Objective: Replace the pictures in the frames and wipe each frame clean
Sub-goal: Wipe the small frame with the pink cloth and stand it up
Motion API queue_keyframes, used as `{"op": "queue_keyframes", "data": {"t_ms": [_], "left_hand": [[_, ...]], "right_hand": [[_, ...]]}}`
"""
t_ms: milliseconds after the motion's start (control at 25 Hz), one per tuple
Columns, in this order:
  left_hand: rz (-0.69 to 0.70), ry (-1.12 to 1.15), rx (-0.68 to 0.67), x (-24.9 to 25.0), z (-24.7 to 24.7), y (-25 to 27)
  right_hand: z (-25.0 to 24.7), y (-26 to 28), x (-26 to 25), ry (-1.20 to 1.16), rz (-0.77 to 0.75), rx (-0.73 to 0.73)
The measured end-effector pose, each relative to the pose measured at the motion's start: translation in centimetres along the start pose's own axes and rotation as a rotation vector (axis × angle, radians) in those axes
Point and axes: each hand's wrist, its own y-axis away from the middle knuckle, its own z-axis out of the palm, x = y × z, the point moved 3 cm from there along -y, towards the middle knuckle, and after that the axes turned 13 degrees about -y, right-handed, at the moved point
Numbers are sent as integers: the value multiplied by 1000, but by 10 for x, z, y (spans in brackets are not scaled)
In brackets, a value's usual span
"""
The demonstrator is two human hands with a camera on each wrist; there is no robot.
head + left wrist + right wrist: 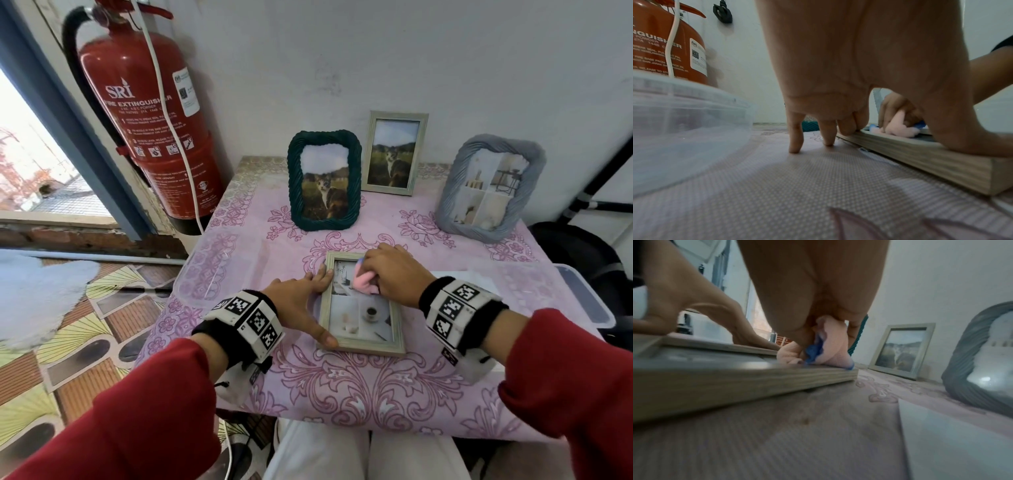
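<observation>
Pink-patterned tablecloth (359, 394) carries the wooden frame (363, 347), lying flat. My left hand (298, 305), fingers extended, pins it; right hand (394, 274) clutches the pink cloth (364, 282), wiping glass. Lower pane next, I judge.

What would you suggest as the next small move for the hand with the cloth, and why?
Probably draw the pink cloth down the glass toward the near edge. The right hand grips it bunched at the far end of the flat wooden frame, so the near half looks unwiped at this point, while the left hand presses the frame's left rail to steady it.
</observation>
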Motion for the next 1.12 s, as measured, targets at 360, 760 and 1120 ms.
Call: {"op": "queue_keyframes", "data": {"t_ms": [360, 760, 1120], "left_hand": [[-18, 3, 1, -2, 2, -3], [-1, 60, 23, 2, 3, 3], [-3, -52, 90, 14, 7, 14]], "right_hand": [[22, 21, -22, -188, -202, -70], [7, 57, -15, -488, -6, -83], [4, 65, 7, -427, 459, 260]]}}
